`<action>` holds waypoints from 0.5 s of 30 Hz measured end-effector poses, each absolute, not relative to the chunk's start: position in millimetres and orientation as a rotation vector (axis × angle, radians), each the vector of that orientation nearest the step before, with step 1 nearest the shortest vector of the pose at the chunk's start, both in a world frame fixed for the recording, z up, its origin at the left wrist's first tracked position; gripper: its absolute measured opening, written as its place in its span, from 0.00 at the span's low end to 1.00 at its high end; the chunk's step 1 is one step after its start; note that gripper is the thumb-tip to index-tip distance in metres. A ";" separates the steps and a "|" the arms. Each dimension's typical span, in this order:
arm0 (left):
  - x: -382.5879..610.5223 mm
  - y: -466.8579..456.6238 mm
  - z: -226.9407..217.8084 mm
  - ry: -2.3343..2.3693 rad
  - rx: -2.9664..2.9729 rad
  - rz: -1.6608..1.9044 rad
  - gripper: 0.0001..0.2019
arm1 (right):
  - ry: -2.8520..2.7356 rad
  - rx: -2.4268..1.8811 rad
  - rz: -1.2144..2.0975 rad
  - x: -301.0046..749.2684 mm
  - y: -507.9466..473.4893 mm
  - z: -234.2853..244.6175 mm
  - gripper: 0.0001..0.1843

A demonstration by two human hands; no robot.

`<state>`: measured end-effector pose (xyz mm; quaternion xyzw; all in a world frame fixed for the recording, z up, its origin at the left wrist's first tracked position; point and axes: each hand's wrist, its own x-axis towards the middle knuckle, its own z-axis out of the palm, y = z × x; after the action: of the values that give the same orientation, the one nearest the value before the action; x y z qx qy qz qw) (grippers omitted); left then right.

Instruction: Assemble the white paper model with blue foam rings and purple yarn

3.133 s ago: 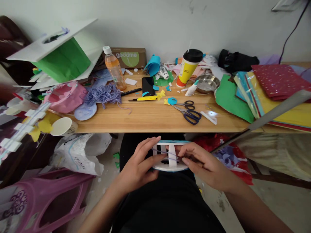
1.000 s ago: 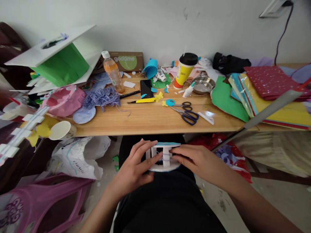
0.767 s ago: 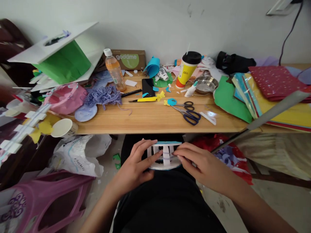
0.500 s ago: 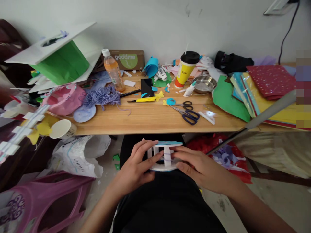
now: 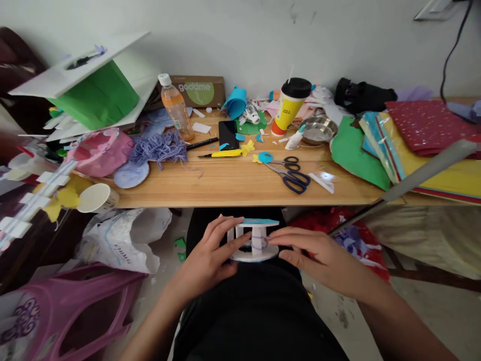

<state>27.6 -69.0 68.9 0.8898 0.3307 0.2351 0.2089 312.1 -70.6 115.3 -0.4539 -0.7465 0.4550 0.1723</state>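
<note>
Head camera looks down on a small foam model (image 5: 252,241), two round discs joined by white upright strips, the upper disc faced in blue, with a thin purple thread wound about the strips. It sits on the person's lap, just below the near edge of the worktop (image 5: 233,185). The left hand (image 5: 209,257) is curled around the model's left side, fingers laid across the strips, gripping it. The right hand (image 5: 315,253) comes in from the other side with its fingertips pressed to the model's right edge; whether they pinch the thread cannot be told.

On the worktop, straight above the model, lie blue-handled scissors (image 5: 291,175), with a yellow utility knife (image 5: 224,153) and a black phone (image 5: 228,134) to their left. A heap of purple yarn (image 5: 160,147) lies further left, beside an orange drink bottle (image 5: 176,108). A yellow cup with a black lid (image 5: 292,104) stands toward the back, a steel bowl (image 5: 317,130) just beside it. Stacked coloured sheets (image 5: 417,145) cover the right end. A pink plastic stool (image 5: 75,316) stands on the floor at lower left.
</note>
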 end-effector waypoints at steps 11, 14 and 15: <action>29.2 -69.9 71.8 0.934 2.466 0.649 0.34 | -1.939 -0.978 1.101 321.3 -77.9 133.2 0.12; 32.0 -69.8 74.4 0.896 2.462 0.640 0.32 | -1.891 -0.910 1.108 311.2 -77.0 139.4 0.15; 33.2 -69.8 75.0 0.878 2.463 0.637 0.32 | -1.898 -0.923 1.103 305.8 -76.2 140.2 0.15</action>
<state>33.2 -69.8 75.0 0.8920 0.3179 0.2309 0.2235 305.8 -76.2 140.2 -0.3599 -0.7401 0.4302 0.3710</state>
